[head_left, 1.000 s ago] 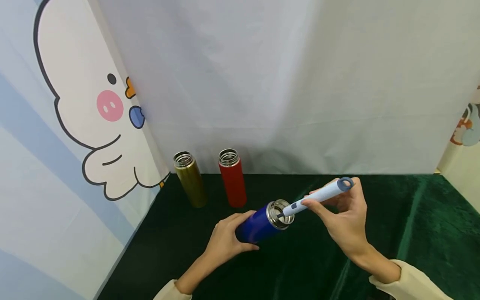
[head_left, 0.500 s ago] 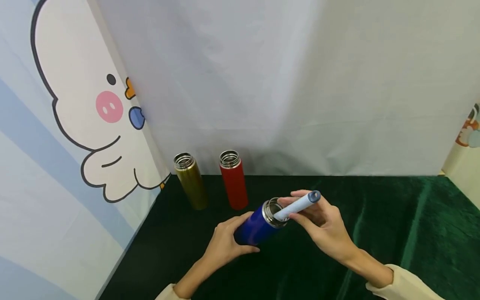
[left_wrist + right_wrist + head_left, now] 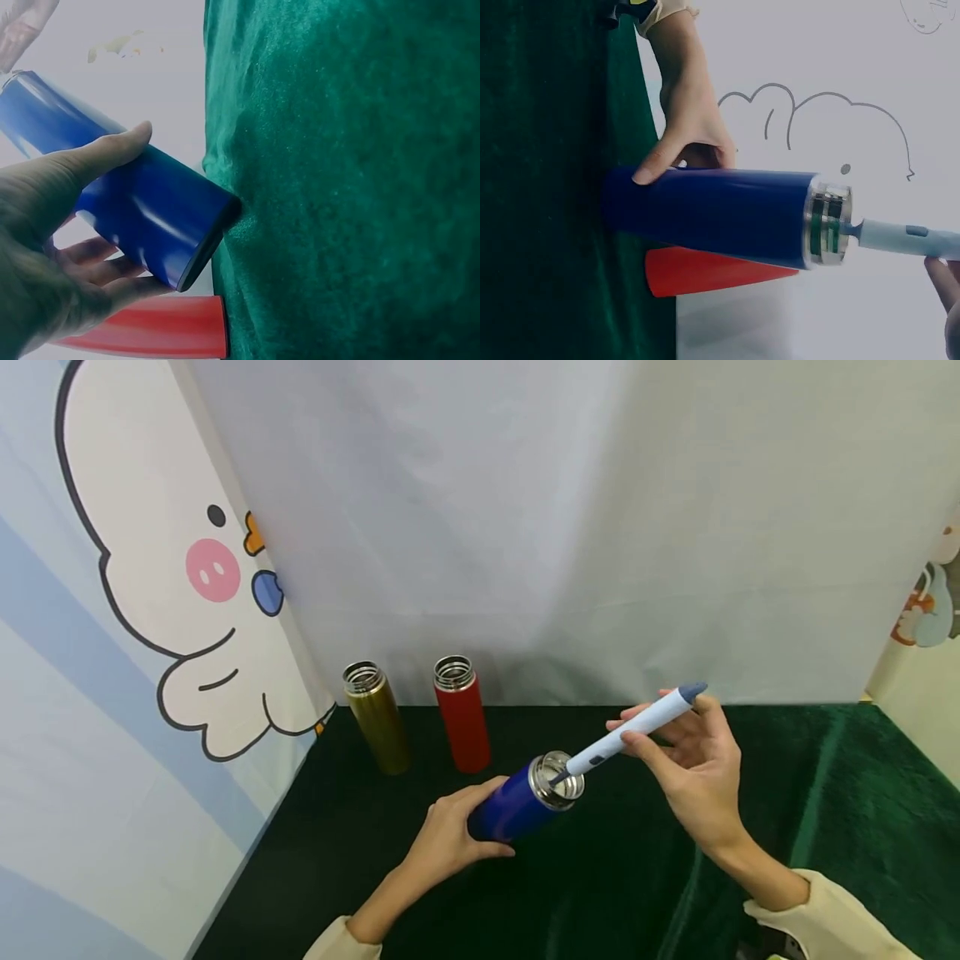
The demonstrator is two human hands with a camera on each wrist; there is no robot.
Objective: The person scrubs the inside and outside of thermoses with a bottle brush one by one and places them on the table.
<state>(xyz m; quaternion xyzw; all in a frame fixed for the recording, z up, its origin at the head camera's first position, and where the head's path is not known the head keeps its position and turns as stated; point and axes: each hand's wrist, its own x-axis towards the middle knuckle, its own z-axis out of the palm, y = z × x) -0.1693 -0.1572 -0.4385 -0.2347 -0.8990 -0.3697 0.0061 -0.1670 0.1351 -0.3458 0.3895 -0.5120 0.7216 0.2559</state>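
In the head view my left hand (image 3: pixel 448 837) grips a blue steel bottle (image 3: pixel 517 807) round its body. The bottle tilts, with its uncapped steel mouth up and to the right. My right hand (image 3: pixel 701 785) pinches the pale blue handle of what looks like a bottle brush (image 3: pixel 633 727), with the thumb below and fingers behind. Its dark stem enters the bottle's mouth, and the head is hidden inside. In the left wrist view, the dark base of the blue bottle (image 3: pixel 150 210) is close to the green cloth. The right wrist view shows the brush handle (image 3: pixel 892 236) in line with the bottle.
A gold bottle (image 3: pixel 381 727) and a red bottle (image 3: pixel 463 722), both uncapped, stand upright behind the left hand. Dark green velvet cloth (image 3: pixel 765 810) covers the table. A pale curtain (image 3: pixel 600 527) hangs along the back edge, and a cartoon-printed one (image 3: pixel 150 568) is at left.
The right hand pushed the brush deep into the bottle half a second ago. Now it has drawn back up and right, exposing the handle and stem again. The left hand and bottle barely moved.
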